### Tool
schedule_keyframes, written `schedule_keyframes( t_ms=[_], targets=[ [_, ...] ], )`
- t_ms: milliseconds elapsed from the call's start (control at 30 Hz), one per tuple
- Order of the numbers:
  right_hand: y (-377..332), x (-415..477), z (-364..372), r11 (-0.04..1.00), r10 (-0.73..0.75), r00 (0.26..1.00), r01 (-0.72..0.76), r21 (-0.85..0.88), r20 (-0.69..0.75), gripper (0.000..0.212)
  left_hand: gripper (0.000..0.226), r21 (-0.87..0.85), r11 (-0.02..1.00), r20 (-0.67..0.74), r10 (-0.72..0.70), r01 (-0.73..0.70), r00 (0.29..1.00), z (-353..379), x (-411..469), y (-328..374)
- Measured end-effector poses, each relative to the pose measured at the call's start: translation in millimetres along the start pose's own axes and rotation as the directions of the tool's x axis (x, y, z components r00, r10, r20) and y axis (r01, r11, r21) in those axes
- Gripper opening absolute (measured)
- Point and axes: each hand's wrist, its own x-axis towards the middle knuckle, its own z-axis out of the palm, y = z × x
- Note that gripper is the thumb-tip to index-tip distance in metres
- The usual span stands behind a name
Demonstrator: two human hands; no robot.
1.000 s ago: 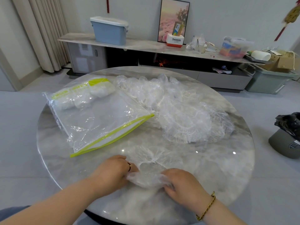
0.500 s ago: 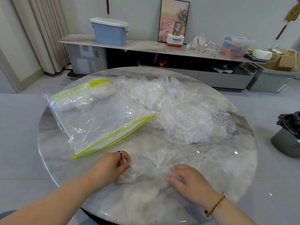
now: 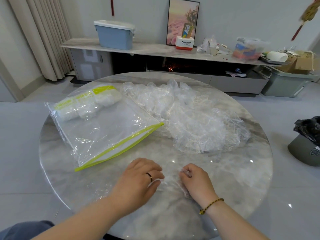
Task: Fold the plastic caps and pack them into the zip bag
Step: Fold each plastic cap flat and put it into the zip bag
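Two bare hands are working at the near edge of the round grey marble bench [image 3: 225,170]. The left hand [image 3: 138,181], wearing a dark ring, is curling its fingers onto the left side of a thin clear plastic cap [image 3: 170,183], its grip pinching the film. The right hand [image 3: 197,182], with a beaded bracelet at the wrist, is holding the right side, its grip pinching a bunched bit of the same cap. The cap is lying crumpled on the bench between both hands. Farther left, a clear zip bag with a lime-green zip strip [image 3: 107,129] is lying flat, holding several folded white caps [image 3: 90,104] at its far end. Just beside the bag's right corner, a loose heap of clear plastic caps [image 3: 195,122] is sitting on the bench
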Motion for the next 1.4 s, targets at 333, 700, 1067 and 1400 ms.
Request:
schedule_keyframes(
  t_ms=[333,700,1067,1400],
  targets=[
    [-0.4,-8.2,14.4,0.729,-0.558,0.804,0.357,-0.584,-0.206,0.043,0.098,0.279,0.932,0.599,-0.357,0.232,0.716,16.8,5.6,-2.5],
    [8.1,-12.2,7.3,0.744,-0.409,0.890,0.453,-0.492,0.200,0.088,0.133,0.038,0.889,0.493,-0.413,0.455,0.766,23.8,8.4,-0.2],
    [-8.7,-17.9,-28.6,0.737,-0.285,0.921,0.388,-0.554,0.266,0.029,0.020,0.248,0.700,0.379,-0.706,0.670,0.598,10.1,13.6,-11.4],
    [4.2,2.8,-23.8,0.735,-0.279,0.939,0.342,-0.585,0.199,0.041,0.033,0.101,0.679,0.495,-0.668,0.727,0.556,0.2,9.2,-5.5]
  ],
)
